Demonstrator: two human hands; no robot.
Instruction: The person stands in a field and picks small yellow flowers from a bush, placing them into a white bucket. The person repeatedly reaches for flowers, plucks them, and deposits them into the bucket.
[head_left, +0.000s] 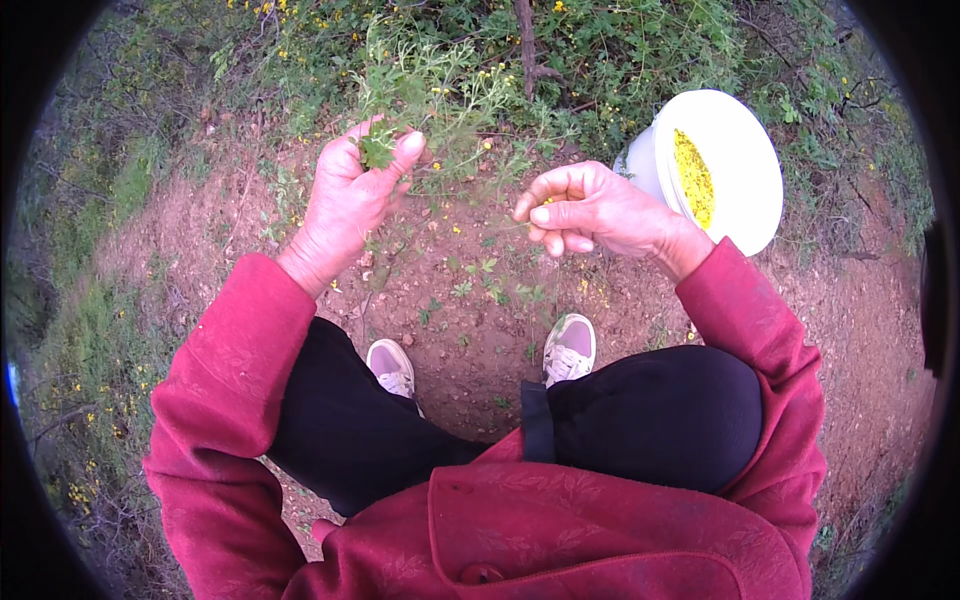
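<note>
My left hand (364, 176) grips leafy green stems (379, 146) of a flowering plant, whose sprays of small yellow heads and buds (487, 86) spread up and to the right. Across from it, my right hand (592, 206) has its thumb and fingers pinched together, with a bit of yellow flower (548, 201) between the fingers. Just beyond my right wrist a white plastic bucket (739, 150) leans towards me, partly filled with yellow flower heads (695, 178).
Dense green plants with yellow flowers (637, 45) grow along the far side, around a woody stem (525, 45). Reddish bare soil (465, 375) with small seedlings lies between my shoes (570, 349). More yellow-flowered brush (82, 465) stands at the left.
</note>
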